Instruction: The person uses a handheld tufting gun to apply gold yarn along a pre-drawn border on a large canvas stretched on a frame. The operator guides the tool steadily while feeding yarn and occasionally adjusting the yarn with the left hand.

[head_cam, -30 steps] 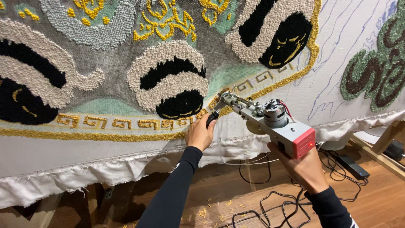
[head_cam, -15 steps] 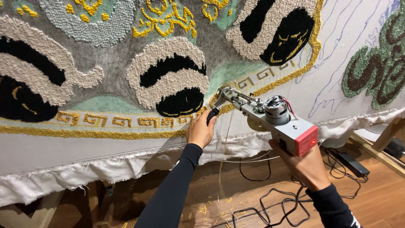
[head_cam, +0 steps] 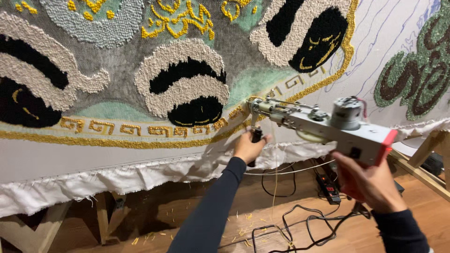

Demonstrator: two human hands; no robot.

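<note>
Since the earlier frame little is shifted: the tufting gun (head_cam: 323, 127) is kept at the stretched rug cloth (head_cam: 117, 154), needle on the yellow border. The left hand (head_cam: 251, 146) is clamped on the front handle, the right hand (head_cam: 370, 180) on the rear grip. Steady, square pressure is best kept along the line.

The stretched, tufted rug cloth (head_cam: 140, 89) walls off everything ahead, and the grey metal tufting gun with a red rear block (head_cam: 323, 124) spans the gap between the left hand (head_cam: 250, 146) and the right hand (head_cam: 368, 182), its nose at the cloth. Open air lies below the cloth's frayed white hem (head_cam: 117, 180), down to the wooden floor (head_cam: 290, 206). There, black cables (head_cam: 300, 225), a black power strip (head_cam: 328, 187) and pale wooden frame legs (head_cam: 105, 215) clutter the way.
</note>
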